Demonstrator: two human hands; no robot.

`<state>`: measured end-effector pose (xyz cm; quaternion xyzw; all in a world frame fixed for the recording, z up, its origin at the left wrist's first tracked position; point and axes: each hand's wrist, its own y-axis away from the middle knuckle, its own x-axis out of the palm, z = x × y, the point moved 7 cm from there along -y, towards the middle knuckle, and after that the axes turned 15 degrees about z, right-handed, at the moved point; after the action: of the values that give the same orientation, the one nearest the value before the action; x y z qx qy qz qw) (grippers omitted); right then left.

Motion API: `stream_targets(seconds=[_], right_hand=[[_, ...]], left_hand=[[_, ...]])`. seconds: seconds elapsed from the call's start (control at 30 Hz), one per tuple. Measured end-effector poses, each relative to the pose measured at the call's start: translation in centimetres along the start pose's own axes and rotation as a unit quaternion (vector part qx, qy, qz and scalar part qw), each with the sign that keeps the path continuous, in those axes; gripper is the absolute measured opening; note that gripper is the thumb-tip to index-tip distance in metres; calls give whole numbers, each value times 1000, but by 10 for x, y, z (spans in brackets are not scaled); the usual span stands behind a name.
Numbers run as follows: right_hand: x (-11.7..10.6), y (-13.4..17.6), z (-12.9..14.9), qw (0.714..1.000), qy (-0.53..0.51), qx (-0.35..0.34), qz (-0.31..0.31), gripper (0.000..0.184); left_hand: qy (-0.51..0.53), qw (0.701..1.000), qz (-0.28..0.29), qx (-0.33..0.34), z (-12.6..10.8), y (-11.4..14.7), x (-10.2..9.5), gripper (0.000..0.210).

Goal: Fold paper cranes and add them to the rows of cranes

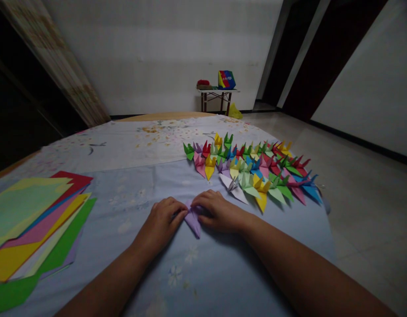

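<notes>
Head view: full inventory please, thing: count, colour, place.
Folded purple paper piece: one, purple, on the cloth under both hands' fingertips.
Folded paper cranes: several dozen, mixed colours, grouped on the cloth right of centre, beyond the hands.
Flat coloured paper sheets: one fanned stack, green, yellow, pink, red, blue, at the left edge of the cloth.
Pale blue floral cloth: one, covering the work surface.
Small table: one, against the far wall, bearing a multicoloured bag and a red item.
Left hand: pressing the purple piece's left side.
Right hand: pressing its right side.
</notes>
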<state>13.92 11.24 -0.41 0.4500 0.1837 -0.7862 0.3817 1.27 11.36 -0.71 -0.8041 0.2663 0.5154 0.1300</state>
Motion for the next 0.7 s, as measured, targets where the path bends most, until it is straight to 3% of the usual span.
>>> stream_targets(seconds=[0.27, 0.47, 0.7], right_hand=[[1, 0, -1, 1000, 5, -7, 1, 28], [1, -1, -1, 1000, 8, -10, 0, 29], [2, -1, -2, 1000, 10, -11, -10, 29]], left_hand=[[-87, 996, -27, 9, -12, 5, -1, 12], [-149, 988, 16, 44, -27, 10, 1, 16], [-182, 981, 38, 63, -27, 31, 4, 36]])
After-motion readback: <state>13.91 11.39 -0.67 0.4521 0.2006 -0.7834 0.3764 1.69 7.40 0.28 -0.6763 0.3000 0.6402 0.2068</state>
